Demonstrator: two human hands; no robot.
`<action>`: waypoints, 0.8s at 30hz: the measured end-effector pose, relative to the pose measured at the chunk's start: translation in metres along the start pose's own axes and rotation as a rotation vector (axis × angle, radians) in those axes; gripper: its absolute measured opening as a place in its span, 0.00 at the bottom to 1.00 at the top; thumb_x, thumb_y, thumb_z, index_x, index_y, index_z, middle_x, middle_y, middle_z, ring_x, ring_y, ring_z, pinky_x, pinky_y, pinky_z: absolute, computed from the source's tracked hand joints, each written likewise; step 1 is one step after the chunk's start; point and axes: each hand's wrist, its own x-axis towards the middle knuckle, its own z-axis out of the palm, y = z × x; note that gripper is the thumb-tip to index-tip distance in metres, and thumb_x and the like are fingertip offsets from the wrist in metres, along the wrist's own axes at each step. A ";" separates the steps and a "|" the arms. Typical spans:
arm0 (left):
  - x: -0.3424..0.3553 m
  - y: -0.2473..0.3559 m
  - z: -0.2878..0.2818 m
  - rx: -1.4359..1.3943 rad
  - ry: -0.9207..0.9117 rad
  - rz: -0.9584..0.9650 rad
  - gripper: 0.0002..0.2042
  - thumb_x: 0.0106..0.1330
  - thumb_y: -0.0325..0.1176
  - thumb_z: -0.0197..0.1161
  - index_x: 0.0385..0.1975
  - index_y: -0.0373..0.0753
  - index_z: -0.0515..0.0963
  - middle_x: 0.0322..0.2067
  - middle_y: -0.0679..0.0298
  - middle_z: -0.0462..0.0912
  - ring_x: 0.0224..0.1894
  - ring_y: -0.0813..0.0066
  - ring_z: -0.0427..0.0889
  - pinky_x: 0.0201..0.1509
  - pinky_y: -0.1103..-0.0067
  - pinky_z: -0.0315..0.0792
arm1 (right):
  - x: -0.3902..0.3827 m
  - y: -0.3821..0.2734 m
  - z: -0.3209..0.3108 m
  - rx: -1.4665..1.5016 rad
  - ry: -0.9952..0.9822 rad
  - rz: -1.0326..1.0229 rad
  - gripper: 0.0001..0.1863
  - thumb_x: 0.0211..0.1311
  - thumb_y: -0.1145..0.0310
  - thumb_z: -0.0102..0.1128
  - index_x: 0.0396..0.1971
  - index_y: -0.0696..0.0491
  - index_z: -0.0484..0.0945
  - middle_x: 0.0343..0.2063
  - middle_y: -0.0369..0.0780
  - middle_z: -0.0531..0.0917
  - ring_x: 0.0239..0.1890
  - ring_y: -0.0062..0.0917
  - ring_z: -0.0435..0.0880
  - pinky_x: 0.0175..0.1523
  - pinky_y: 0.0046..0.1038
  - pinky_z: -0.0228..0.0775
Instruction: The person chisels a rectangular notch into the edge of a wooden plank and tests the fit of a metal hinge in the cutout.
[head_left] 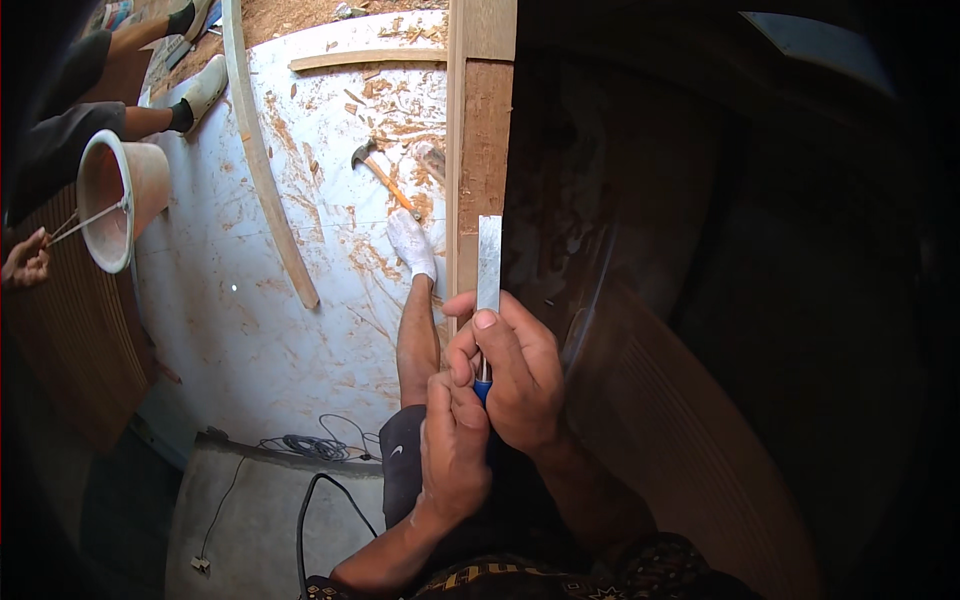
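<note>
A chisel [489,260] with a flat grey blade and a blue handle points away from me. My right hand [520,375] is closed on it, thumb pressed flat on the lower blade. Just below and to the left, my left hand [455,440] curls around the blue handle, most of which it hides. Beyond the blade tip runs a long wooden piece [484,40] with a rough, darker stretch of chipped wood [487,140] along its face. The blade lies over its near part; I cannot tell whether it touches.
A hammer [385,182] lies among wood shavings on the white sheet [340,240], near my socked foot [410,243]. A long wood strip [262,150] and a shorter one [370,60] lie beyond. At left, another person's hand [28,262] holds a bucket [145,190] by its handle. Cables [310,447] lie coiled below.
</note>
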 end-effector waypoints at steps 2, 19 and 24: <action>-0.004 0.002 -0.001 0.039 -0.040 0.004 0.31 0.85 0.53 0.39 0.68 0.27 0.65 0.60 0.52 0.76 0.62 0.67 0.75 0.68 0.73 0.67 | -0.001 -0.008 0.004 0.061 0.005 0.087 0.20 0.83 0.62 0.41 0.52 0.65 0.74 0.23 0.39 0.81 0.19 0.16 0.75 0.28 0.20 0.70; -0.021 -0.001 0.017 0.040 0.103 0.032 0.20 0.80 0.43 0.53 0.55 0.29 0.73 0.30 0.55 0.83 0.30 0.69 0.83 0.34 0.72 0.73 | 0.003 -0.017 0.007 0.173 -0.010 0.186 0.19 0.86 0.55 0.39 0.39 0.56 0.68 0.17 0.32 0.65 0.14 0.13 0.62 0.18 0.21 0.60; -0.022 -0.005 0.017 0.073 0.127 0.022 0.20 0.80 0.43 0.53 0.55 0.28 0.74 0.34 0.52 0.85 0.34 0.67 0.85 0.39 0.73 0.76 | 0.005 -0.018 0.011 0.141 0.009 0.193 0.19 0.86 0.56 0.39 0.37 0.54 0.68 0.16 0.31 0.65 0.13 0.13 0.60 0.17 0.20 0.58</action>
